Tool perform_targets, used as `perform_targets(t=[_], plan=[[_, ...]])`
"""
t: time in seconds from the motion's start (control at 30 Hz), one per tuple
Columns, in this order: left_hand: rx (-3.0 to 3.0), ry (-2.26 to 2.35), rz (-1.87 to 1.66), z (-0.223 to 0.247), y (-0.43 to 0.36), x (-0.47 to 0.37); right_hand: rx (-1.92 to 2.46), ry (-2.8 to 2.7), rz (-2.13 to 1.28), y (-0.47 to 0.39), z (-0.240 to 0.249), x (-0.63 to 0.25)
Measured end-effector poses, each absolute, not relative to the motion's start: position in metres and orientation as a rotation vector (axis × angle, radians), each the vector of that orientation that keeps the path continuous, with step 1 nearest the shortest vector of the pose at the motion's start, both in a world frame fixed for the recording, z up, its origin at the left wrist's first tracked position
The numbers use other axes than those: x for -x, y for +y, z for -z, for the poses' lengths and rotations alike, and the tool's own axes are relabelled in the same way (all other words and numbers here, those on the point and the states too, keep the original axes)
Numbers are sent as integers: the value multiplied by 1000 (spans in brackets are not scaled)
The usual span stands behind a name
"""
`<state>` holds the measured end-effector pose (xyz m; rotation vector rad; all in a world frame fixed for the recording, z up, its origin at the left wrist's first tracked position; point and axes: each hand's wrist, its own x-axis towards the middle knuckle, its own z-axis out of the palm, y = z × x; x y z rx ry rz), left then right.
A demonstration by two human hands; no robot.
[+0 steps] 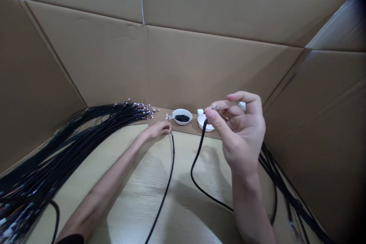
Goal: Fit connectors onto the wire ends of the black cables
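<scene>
My right hand [240, 129] is raised at the right of centre, thumb and forefinger pinched on the wire end of a black cable [197, 156], which hangs down and curves right toward my forearm. My left hand [158, 129] lies lower and farther off, near the back edge of the table, its fingers closed on the tip of a black cable [172, 164] that runs down toward the bottom edge. Just right of my left hand stands a white bowl [182, 122] of small black pieces. A white dish [202, 123] is partly hidden behind my right hand.
A thick bundle of black cables [85, 145] with white connector ends fills the left side. More black cables [281, 183] lie at the right. Small white pieces [168, 116] are beside the bowl. Cardboard walls [200, 65] surround the wooden table [137, 183].
</scene>
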<state>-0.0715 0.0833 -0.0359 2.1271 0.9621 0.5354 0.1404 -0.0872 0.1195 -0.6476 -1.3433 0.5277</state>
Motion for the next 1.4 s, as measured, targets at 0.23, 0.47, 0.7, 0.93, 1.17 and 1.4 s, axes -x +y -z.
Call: perform_targets(t=[0.23,0.47,0.7,0.93,1.17,1.4], plan=[[-1678,648,-1022,-59,43,71,636,-1416,-717,-88,-123,-151],[-1397,446,-1055,-100,-21,59,627,-1515,-910,-97,-124,-155],[-1253,304,-996,-107,-39,55,642,-1529,-974,-101,-126,-154],[-1197,298,-963,-109,-47,54,669,-1503,-1046,-105,-130,-150],[-1181,236,-940,-113,-51,53,652,-1501,-1074,-104,-127,-149],[-1156,211,-910,-117,-54,53,620,-1563,-1121,-104,-128,-150]])
